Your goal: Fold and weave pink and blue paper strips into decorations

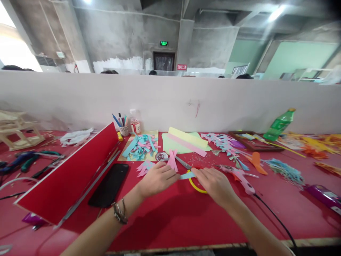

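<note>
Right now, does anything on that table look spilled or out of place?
Mildly: tiny pale scraps lie strewn loose across the red tabletop, beside the scissors. The green bottle also seems to lean, though lens distortion may cause that.

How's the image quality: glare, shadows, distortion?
Head view: ceiling light and bright patch at upper left blown out; head view: soft shadow on the red table below the left hand; head view: wide-angle stretch toward the edges, green bottle leaning, probably lens distortion; head view: top-right corner dark.
</note>
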`<state>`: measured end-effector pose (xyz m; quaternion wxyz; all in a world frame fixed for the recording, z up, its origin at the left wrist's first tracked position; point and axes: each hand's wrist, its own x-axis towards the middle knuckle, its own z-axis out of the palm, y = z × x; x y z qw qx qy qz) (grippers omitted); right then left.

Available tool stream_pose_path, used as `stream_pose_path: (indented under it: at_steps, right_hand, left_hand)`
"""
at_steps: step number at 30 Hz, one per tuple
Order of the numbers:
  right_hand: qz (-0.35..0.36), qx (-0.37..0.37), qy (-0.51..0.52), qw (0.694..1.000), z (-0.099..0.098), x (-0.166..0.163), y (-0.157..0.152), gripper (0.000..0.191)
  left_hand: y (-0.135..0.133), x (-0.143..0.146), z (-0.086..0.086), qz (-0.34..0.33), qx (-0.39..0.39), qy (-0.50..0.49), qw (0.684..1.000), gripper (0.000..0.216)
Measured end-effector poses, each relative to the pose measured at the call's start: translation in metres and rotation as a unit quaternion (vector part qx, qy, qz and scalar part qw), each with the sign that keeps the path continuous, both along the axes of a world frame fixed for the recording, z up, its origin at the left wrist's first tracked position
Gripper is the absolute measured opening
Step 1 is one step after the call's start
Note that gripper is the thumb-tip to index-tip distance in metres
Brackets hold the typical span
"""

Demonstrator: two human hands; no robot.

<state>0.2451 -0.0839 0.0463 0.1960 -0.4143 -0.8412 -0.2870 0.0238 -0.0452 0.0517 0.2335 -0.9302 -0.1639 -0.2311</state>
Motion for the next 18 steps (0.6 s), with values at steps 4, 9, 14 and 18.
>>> stream_pose_path:
  at_steps: [4,9,14,18]
  right_hand:
    - [0.012,-0.019,-0.018,1.0,-0.026,0.01,-0.009,0.018]
    - [-0.031,-0.161,-0.011,0.986,-0.047,-0.002,-0.023,0.017]
    - [0.058,-0.256,0.063,0.963,-0.059,-0.035,-0.051,0.022]
    - [0.054,-0.312,0.158,0.935,-0.07,-0.049,-0.063,0.019]
  left_hand:
    - [-0.026,-0.019,-0.023,0.046,-0.009,0.024,0.999,0.012]
    - [-0.052,-0.014,-0.052,0.086,-0.122,0.091,0.985,0.008]
    - [-0.068,-0.003,-0.073,0.124,-0.181,0.068,0.973,0.008]
    - [-0.077,-0.007,-0.077,0.149,-0.228,0.053,0.961,0.01]
